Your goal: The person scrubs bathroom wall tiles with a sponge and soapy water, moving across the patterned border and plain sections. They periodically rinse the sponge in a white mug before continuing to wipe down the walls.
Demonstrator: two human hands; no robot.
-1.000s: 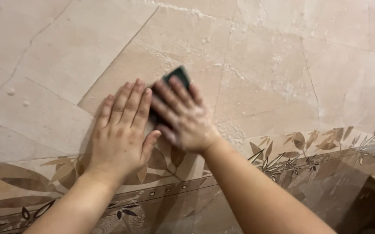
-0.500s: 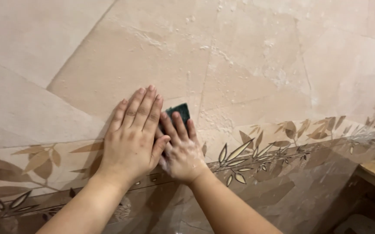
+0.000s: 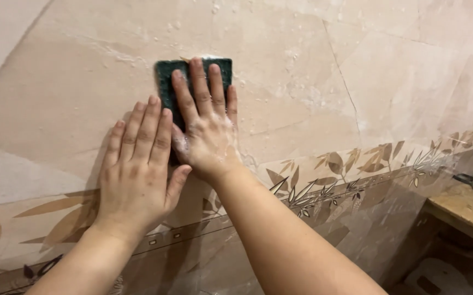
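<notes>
Pressing higher now, right hand (image 3: pixel 206 134) on green scouring pad (image 3: pixel 166 82), left hand (image 3: pixel 138 169) still flat on tiled wall (image 3: pixel 56 93)

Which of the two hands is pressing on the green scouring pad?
The right hand: it lies flat over the green scouring pad, soapy, fingers spread. The left hand rests bare on the beige wall tile beside it.

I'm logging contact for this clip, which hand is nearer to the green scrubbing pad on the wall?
Right. The right hand presses flat on the green scrubbing pad, fingers spread over it. The left hand lies flat on the tiled wall beside and below it.
</notes>
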